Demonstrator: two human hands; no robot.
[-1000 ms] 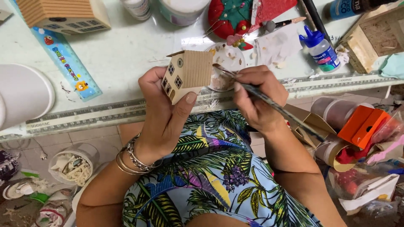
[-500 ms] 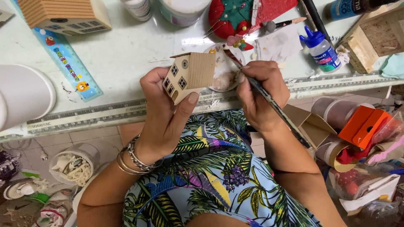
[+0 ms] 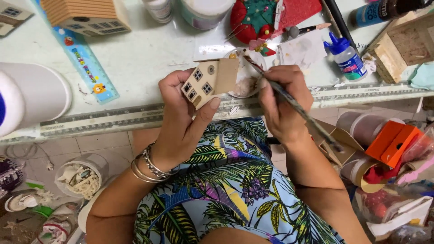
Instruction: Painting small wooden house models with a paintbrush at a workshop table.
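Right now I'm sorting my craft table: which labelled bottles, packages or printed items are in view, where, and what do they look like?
Glue bottle: table, right of the hands; small, clear, blue cap, blue label.
Dark bottle: top right, lying down; blue label.
Printed ruler: table, left; long, light blue, colourful pictures.
White jar: top centre; round, pale teal label.

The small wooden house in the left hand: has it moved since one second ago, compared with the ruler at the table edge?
Yes. The small wooden house moved slightly up, away from the ruler.

blue-capped glue bottle (image 3: 347,61), blue-labelled dark bottle (image 3: 384,10)
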